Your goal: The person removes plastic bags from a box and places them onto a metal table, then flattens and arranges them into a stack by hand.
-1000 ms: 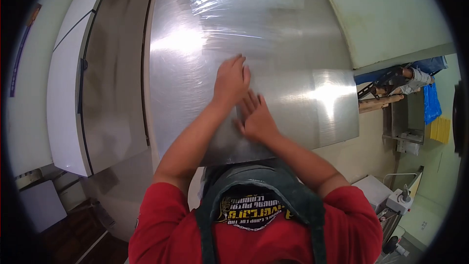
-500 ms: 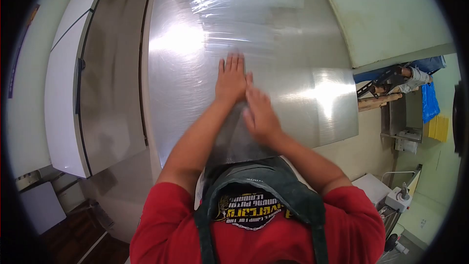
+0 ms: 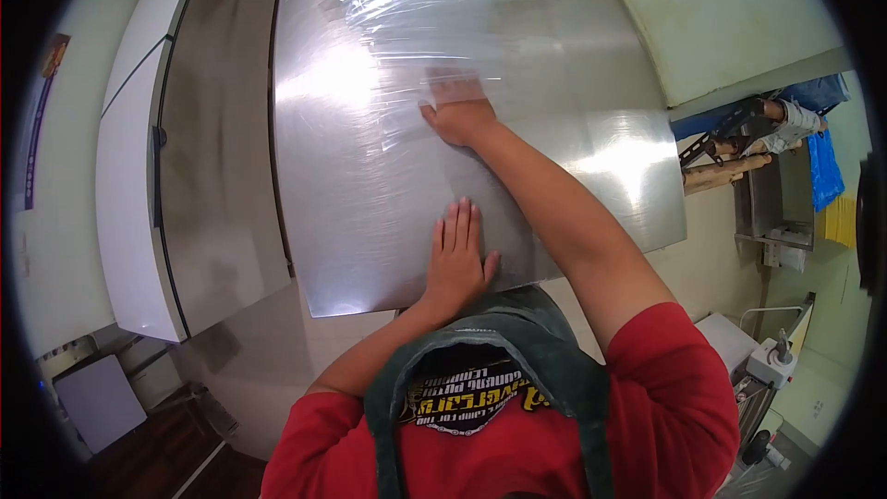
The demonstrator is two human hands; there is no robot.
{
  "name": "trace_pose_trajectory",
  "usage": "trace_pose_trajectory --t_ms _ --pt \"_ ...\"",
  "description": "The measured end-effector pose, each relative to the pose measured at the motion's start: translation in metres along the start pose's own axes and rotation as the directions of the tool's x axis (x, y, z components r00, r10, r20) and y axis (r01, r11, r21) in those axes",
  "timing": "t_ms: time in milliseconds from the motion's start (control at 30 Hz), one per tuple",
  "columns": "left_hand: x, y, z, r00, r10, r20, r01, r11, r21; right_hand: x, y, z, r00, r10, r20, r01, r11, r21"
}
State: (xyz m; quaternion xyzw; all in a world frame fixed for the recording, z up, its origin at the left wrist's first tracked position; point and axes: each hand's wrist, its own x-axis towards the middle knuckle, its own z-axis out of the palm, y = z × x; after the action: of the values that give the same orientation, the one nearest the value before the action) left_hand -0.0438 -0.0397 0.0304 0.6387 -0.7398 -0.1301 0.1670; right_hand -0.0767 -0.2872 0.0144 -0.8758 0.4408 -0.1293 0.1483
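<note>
My left hand [image 3: 457, 259] lies on the metal tabletop [image 3: 591, 102] close to its front edge, fingers stretched out and thumb apart. Farther up, my right hand [image 3: 462, 117] reaches to the near end of some clear plastic sheets or bags [image 3: 453, 23]. Its fingertips show faintly, seemingly through the plastic, and its thumb sticks out to the left. The plastic lies overlapped and wrinkled toward the far side, with strong glare on it. Exactly where its near edge ends is hard to make out.
A white chest-like appliance [image 3: 129, 185] stands to the left of the table. On the right are a rack holding wooden rolls [image 3: 730, 171], a blue plastic bag [image 3: 825, 171] and a white device [image 3: 772, 363]. A pale wall [image 3: 730, 28] borders the far right side.
My hands, close together before, have separated. My left hand has come back toward the table's front edge, while my right hand has moved forward to the plastic.
</note>
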Motion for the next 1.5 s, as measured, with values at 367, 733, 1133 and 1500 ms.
trace_pose_trajectory --t_ms 367,733,1133,1500 --pt "0.186 -0.103 -0.019 0.998 -0.065 -0.012 0.066 0.997 0.052 -0.213 -0.080 -0.013 0.984 -0.142 0.103 0.143 0.990 0.000" --pt "0.001 -0.005 -0.009 0.998 -0.061 -0.005 0.060 0.988 -0.144 0.004 -0.012 -0.033 0.961 0.130 0.244 -0.148 0.987 0.058" --pt "0.188 -0.097 -0.007 0.993 -0.121 -0.013 0.121 0.991 0.064 -0.215 -0.079 -0.011 0.986 -0.128 0.109 0.125 0.991 0.036" --pt "0.001 0.005 -0.005 0.999 -0.008 -0.036 0.003 0.990 -0.138 -0.002 -0.013 -0.037 0.890 0.072 0.451 -0.200 0.949 0.243"
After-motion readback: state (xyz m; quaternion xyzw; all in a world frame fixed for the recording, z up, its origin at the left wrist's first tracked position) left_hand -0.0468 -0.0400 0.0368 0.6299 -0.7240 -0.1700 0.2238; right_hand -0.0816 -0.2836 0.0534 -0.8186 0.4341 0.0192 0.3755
